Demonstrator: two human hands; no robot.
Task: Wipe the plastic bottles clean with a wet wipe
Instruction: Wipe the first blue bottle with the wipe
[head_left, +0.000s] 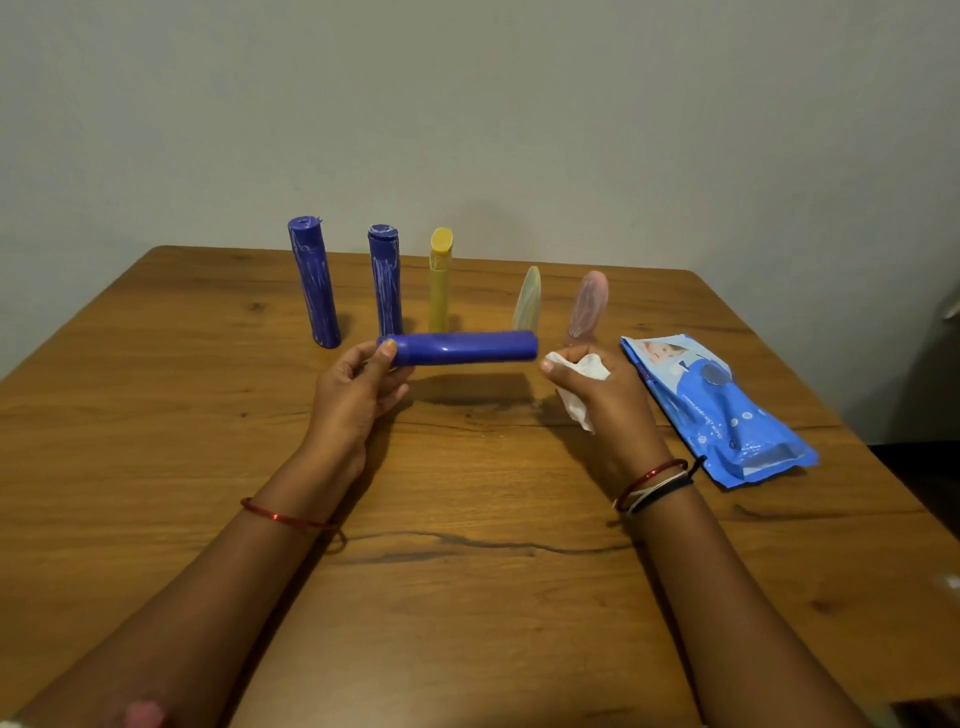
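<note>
My left hand (358, 387) grips one end of a plain blue bottle (462, 347), held level above the wooden table (467, 519). My right hand (597, 395) is closed on a crumpled white wet wipe (582, 382), just off the bottle's right end. Behind stand two blue bottles streaked with white marks, one at the far left (313, 280) and one beside it (385, 278). To their right stand a yellow bottle (439, 280), a pale cream bottle (527, 300) and a pink bottle (588, 304).
A blue pack of baby wipes (717, 410) lies flat on the table to the right of my right hand. A plain wall rises just behind the table's far edge. The table's right edge runs near the pack.
</note>
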